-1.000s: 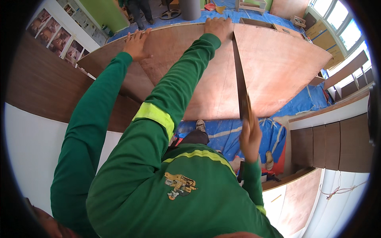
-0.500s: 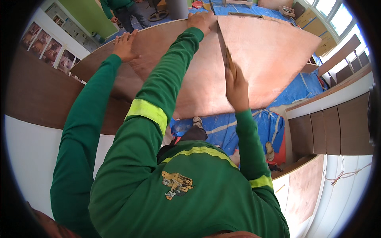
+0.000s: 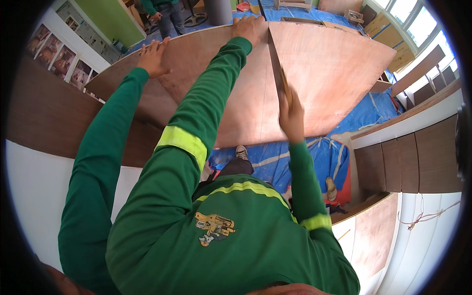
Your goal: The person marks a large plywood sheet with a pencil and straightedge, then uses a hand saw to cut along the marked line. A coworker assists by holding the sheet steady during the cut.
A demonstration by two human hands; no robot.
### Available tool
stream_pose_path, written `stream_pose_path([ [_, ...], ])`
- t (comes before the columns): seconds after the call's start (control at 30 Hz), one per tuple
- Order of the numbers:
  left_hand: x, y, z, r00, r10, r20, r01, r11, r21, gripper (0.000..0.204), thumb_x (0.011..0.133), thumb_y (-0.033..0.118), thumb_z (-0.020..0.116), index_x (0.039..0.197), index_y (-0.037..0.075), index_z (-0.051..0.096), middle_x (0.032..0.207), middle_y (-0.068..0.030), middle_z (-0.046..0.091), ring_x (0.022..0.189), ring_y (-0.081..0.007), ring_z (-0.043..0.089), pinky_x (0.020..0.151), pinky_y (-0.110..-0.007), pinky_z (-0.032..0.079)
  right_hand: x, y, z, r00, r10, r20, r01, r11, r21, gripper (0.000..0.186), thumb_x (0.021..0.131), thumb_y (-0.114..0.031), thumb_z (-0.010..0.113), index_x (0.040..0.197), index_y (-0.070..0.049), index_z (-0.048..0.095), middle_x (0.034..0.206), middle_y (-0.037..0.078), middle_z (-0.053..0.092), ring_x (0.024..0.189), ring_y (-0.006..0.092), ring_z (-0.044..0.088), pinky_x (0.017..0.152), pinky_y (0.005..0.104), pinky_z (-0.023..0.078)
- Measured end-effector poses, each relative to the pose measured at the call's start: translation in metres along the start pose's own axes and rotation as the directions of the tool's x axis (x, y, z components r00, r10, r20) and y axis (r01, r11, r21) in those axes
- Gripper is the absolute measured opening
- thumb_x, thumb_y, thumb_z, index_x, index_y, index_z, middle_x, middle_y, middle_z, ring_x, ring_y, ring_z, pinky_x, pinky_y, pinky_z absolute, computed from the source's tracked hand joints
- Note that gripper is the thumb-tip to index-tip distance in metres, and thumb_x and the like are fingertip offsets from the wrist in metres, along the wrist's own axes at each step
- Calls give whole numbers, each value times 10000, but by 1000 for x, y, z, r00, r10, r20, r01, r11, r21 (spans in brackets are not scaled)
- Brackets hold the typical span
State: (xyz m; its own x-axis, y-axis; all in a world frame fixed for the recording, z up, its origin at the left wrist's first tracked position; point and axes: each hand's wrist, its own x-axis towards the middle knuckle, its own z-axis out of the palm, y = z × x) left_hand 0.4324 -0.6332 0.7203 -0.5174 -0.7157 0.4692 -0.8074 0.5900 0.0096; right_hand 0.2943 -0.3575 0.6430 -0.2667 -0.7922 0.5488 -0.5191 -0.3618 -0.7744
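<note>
A large reddish plywood sheet (image 3: 329, 73) spans the view in front of me. My right hand (image 3: 293, 115) is closed round the wooden handle of a handsaw (image 3: 276, 59), whose dark blade crosses the sheet at its far edge. Just left of the blade, my left hand (image 3: 249, 28) grips that far edge with its fingers bent over it. A thin straight line (image 3: 265, 98) runs down the sheet from near the blade. Farther left, a co-worker's hand (image 3: 153, 59) lies spread on the same sheet, its green sleeve coming from the lower left.
Blue sheeting (image 3: 270, 167) covers the floor below the plywood, where a shoe (image 3: 241, 152) shows. Brown curved panelling (image 3: 391, 167) stands at the right. Beyond the far edge another person (image 3: 169, 17) stands near a grey cylinder (image 3: 218, 11). Cardboard (image 3: 386, 37) leans by the windows.
My right hand has drawn the saw a little toward me. My left hand keeps its place on the edge. The person in the background has shifted right.
</note>
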Motion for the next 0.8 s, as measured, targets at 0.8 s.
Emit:
stream_pose_path([
  [0.8, -6, -8, -12, 1000, 14, -8, -14, 999, -31, 429, 927, 260, 707, 1339, 143, 678, 1228, -99, 756, 1219, -326, 687, 1045, -568, 475, -62, -32, -46, 948, 281, 151, -280, 960, -24, 438, 1109, -202, 597, 1489, 16, 576, 957, 257, 741, 786, 310, 751, 699, 419, 576],
])
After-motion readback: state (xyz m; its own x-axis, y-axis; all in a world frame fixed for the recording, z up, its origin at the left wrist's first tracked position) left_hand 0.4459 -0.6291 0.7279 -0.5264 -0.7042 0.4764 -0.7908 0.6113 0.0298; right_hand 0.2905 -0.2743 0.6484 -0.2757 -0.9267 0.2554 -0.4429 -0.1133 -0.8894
